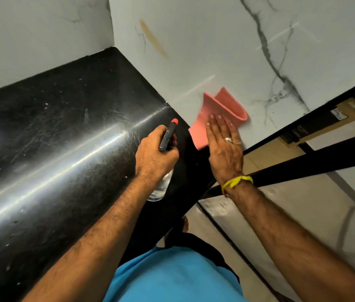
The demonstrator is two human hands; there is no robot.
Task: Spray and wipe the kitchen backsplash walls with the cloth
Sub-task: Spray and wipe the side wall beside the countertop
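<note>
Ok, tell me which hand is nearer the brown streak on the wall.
Right, narrowly. The right hand lies flat on the pink cloth against that wall, below and right of the brown streak. The left hand grips the spray bottle over the counter, lower still.

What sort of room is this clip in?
Most likely a home kitchen corner: a black countertop meets white marble-look walls, one carrying a brown smear. The left hand grips a spray bottle; the right hand presses a cloth against the wall.
</note>
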